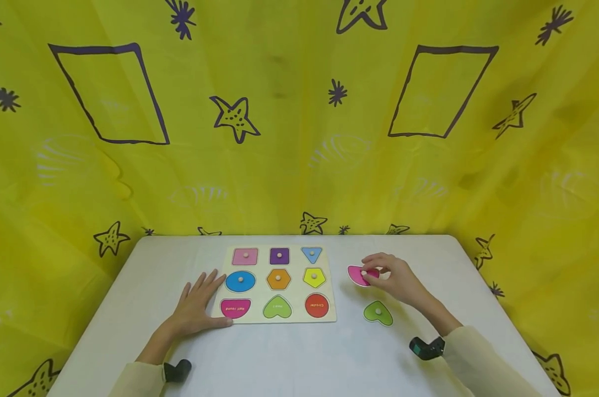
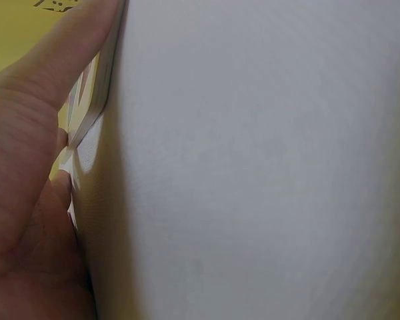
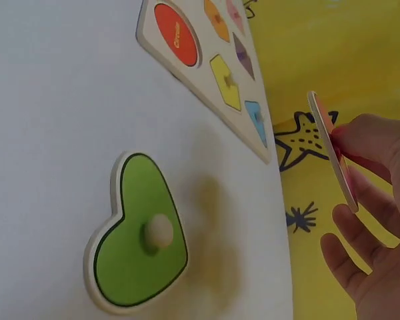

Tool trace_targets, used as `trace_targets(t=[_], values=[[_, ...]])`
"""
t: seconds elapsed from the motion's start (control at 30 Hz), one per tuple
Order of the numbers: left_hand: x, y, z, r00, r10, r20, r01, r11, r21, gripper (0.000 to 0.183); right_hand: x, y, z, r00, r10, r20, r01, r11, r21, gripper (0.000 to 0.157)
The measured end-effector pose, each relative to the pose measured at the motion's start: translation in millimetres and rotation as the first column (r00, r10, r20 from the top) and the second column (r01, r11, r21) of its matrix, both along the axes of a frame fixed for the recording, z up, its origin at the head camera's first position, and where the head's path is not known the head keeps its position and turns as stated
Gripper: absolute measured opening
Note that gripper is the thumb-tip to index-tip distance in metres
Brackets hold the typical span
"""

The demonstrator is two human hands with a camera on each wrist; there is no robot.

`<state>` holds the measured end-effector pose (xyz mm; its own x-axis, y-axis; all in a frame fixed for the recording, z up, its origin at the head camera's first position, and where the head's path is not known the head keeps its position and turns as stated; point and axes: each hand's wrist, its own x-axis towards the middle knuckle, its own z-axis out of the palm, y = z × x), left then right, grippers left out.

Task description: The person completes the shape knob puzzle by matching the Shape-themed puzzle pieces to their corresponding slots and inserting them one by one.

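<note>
A wooden shape puzzle board (image 1: 296,316) lies flat on the white table. Its bottom row shows bare recesses marked Half round (image 1: 236,309), Heart (image 1: 277,306) and Circular (image 1: 317,305); knobbed pieces fill the upper two rows. My left hand (image 1: 196,306) rests at the board's left edge, fingers spread, thumb at the near corner. Right of the board, my right hand (image 1: 395,278) pinches the pink half-round piece (image 1: 357,275) by its knob, held above the table. Below it lies the green heart piece (image 1: 378,314), knob up, also large in the right wrist view.
The white table (image 1: 299,358) ends at a yellow curtain (image 1: 279,182) with drawn stars and shells, which hangs behind and along both sides. Dark wrist cameras sit on the left wrist (image 1: 177,371) and right wrist (image 1: 427,348).
</note>
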<state>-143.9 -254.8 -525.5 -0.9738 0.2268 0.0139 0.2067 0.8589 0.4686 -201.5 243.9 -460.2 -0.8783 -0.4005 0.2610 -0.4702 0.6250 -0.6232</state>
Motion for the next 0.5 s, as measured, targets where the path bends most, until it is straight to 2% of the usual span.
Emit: trace_targets(t=[0.33, 0.5], values=[[-0.4, 1.4, -3.1, 1.000, -0.005, -0.010, 0.005, 1.000, 0.012, 0.115, -16.8, -48.1, 0.2, 0.995, 0.013, 0.096, -0.011, 1.000, -0.022, 0.013], [-1.2, 1.0, -3.8, 1.000, 0.001, 0.000, -0.001, 1.000, 0.009, 0.116, -21.6, -75.3, -0.2, 0.993, 0.055, 0.108, -0.049, 0.997, -0.060, 0.012]])
